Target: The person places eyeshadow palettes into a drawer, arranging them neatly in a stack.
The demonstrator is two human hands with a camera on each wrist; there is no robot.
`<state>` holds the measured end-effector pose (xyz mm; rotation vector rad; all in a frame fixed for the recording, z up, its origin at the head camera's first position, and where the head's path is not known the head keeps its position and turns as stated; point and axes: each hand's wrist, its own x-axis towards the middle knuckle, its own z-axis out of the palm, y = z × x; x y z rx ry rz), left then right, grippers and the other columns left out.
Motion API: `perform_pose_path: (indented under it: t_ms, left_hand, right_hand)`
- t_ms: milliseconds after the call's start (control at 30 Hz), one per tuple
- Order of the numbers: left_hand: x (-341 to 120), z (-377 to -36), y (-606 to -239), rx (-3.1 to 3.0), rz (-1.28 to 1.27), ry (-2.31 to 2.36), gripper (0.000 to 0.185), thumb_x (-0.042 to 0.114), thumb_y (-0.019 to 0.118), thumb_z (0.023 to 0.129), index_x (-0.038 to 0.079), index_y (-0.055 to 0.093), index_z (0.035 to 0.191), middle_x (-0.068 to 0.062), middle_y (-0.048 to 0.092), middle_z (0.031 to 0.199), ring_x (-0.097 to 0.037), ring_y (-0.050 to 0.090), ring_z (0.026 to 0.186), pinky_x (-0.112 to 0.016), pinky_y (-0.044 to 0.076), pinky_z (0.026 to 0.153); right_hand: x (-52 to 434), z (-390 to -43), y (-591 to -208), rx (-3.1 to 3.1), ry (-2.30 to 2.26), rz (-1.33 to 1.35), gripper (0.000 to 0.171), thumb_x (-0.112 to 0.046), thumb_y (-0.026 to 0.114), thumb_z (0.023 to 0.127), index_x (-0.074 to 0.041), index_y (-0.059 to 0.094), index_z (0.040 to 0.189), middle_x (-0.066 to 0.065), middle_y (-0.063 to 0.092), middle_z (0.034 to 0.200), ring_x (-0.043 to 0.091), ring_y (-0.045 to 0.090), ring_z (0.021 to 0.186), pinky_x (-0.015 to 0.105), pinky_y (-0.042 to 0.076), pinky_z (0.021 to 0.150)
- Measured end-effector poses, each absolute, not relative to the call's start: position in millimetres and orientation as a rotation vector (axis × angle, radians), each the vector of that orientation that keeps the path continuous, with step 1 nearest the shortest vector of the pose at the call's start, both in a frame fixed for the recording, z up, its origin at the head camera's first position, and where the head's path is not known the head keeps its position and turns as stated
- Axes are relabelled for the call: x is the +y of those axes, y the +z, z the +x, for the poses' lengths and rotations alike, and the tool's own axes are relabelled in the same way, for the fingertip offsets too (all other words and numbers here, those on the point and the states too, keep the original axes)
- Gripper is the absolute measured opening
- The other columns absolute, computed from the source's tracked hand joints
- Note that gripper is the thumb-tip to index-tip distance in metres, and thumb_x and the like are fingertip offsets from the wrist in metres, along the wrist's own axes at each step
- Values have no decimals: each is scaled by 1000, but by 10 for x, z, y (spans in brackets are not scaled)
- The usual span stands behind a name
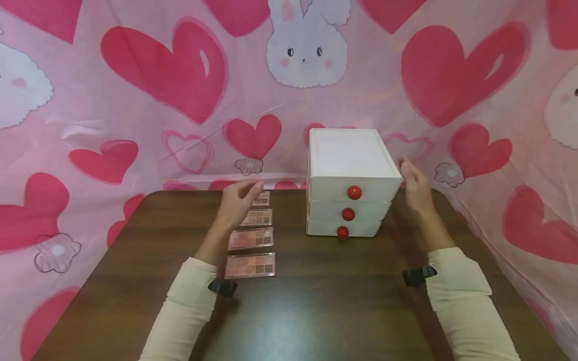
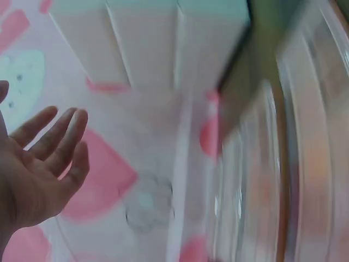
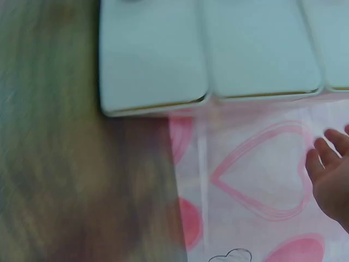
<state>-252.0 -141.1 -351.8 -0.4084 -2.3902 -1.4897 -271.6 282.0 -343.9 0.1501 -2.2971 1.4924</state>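
Right now the white drawer box stands at the back of the brown table, a bit to the right of the middle. It looks like smooth, hard plastic, with a flat top and soft rounded corners. It has three drawers stacked one on top of the other, and each drawer has a round, shiny red knob on its front. All three drawers are pushed in.

The right hand is just beside the box's right wall, up near the top drawer. Its fingers are straight and loose, and it holds nothing. I cannot tell if the fingertips touch the box or stop just short of it.

The left hand hangs over the table well to the left of the box. Its fingers are spread a little and gently bent, and it also holds nothing. The left wrist view is very blurry, but it shows the same loose, empty palm.

Under and in front of the left hand lie four flat make-up palettes in a row going from near to far. They are thin rectangles with clear lids and small pink and brown squares inside.

The table is dark wood with a smooth, slightly shiny top. Behind it hangs a pink cloth printed with red hearts and white bunnies.
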Motion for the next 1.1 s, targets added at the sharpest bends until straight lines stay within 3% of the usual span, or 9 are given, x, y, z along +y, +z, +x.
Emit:
perform_pose_path:
  t_ms: [133, 267, 400, 500, 567, 667, 800, 1100]
  left_hand:
    - [-1130, -2468, -3442, -2340, -522, -1855, 42, 25, 50, 104, -7, 67, 124, -33, 70, 114, -17, 75, 82, -50, 59, 92]
    - [-850, -2448, -3424, -2309, -567, -2121, 48, 30, 44, 105, -8, 64, 127, -36, 67, 119, -16, 75, 81, -57, 55, 96]
    - [-595, -2440, -3459, -2295, -592, -2288, 52, 31, 41, 106, -11, 62, 128, -34, 69, 118, -13, 74, 79, -55, 56, 97]
    - [-421, -2417, -3492, -2329, -638, -2358, 53, 31, 38, 107, -12, 59, 131, -33, 68, 121, -13, 75, 83, -49, 58, 96]
    - [-306, -2404, -3522, -2357, -660, -2401, 52, 30, 38, 107, -11, 58, 133, -32, 67, 125, -15, 76, 89, -45, 59, 96]
    - [-148, -2390, -3580, -2373, -632, -2490, 51, 31, 41, 107, -7, 57, 137, -30, 65, 131, -21, 76, 101, -41, 57, 99]
    - [12, -2379, -3637, -2338, -550, -2626, 49, 31, 44, 107, -2, 55, 141, -26, 64, 136, -28, 71, 117, -42, 52, 107]
    - [298, -2414, -3568, -2187, -488, -3006, 61, 43, 41, 107, -3, 46, 147, -28, 54, 148, -43, 52, 138, -48, 40, 118]
  right_hand:
    - [2767, -2720, -3324, -2275, 1675, 176, 60, -35, 37, 110, 4, 34, 154, 27, 34, 160, 18, 40, 150, 21, 32, 122]
    - [2775, -2735, -3251, -2389, 1618, 172, 60, -39, 43, 107, -1, 39, 154, 21, 35, 162, -3, 48, 133, 5, 40, 100]
    - [2793, -2755, -3210, -2465, 1613, 188, 61, -38, 47, 104, -6, 39, 155, 19, 36, 162, -11, 52, 110, 6, 46, 83]
    - [2805, -2763, -3189, -2444, 1714, 195, 60, -32, 51, 103, -6, 38, 155, 13, 47, 156, -11, 58, 96, 10, 51, 77]
    - [2809, -2762, -3175, -2399, 1820, 198, 60, -26, 53, 102, -3, 37, 155, 9, 51, 153, -9, 61, 90, 13, 53, 75]
    - [2807, -2766, -3164, -2321, 1972, 192, 62, -21, 56, 101, 2, 34, 154, 12, 46, 157, -8, 64, 90, 13, 54, 75]
    - [2782, -2776, -3155, -2301, 2015, 179, 62, -19, 56, 101, 6, 33, 154, 29, 30, 160, -10, 63, 92, 11, 53, 79]
    - [2784, -2792, -3175, -2300, 2007, 160, 60, -15, 51, 101, 6, 30, 154, 29, 24, 161, -14, 60, 92, 9, 52, 79]
